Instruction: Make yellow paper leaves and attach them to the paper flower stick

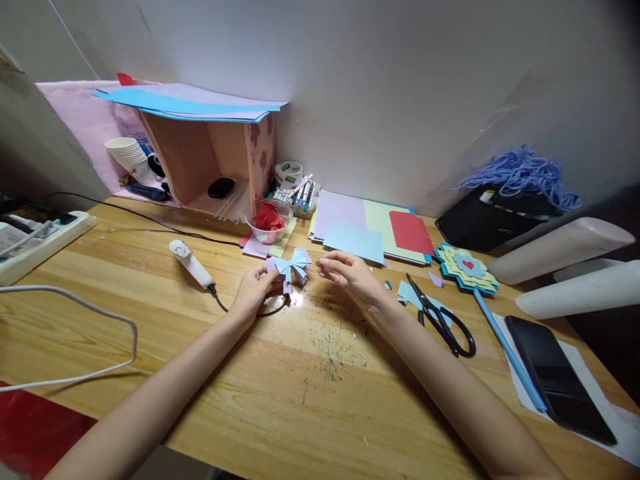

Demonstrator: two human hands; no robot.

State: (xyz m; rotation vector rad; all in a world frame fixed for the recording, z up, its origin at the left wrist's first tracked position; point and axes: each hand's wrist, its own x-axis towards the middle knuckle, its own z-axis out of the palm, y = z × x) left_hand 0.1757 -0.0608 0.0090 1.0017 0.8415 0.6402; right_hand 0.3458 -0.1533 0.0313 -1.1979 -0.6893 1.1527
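- The paper flower point(293, 265) (pale blue over lilac) is gripped by the left hand point(254, 288) above the table point(240, 400).
- A tiny yellowish piece point(319, 262) is pinched by the right hand point(354, 279), just beside the flower.

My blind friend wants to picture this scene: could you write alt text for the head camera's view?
A person's left hand holds a layered lilac and pale-blue paper shape above a wooden table, while the right hand pinches a small yellowish piece beside it. A white corded tool lies left; black-handled scissors and a blue-stemmed paper flower lie right.
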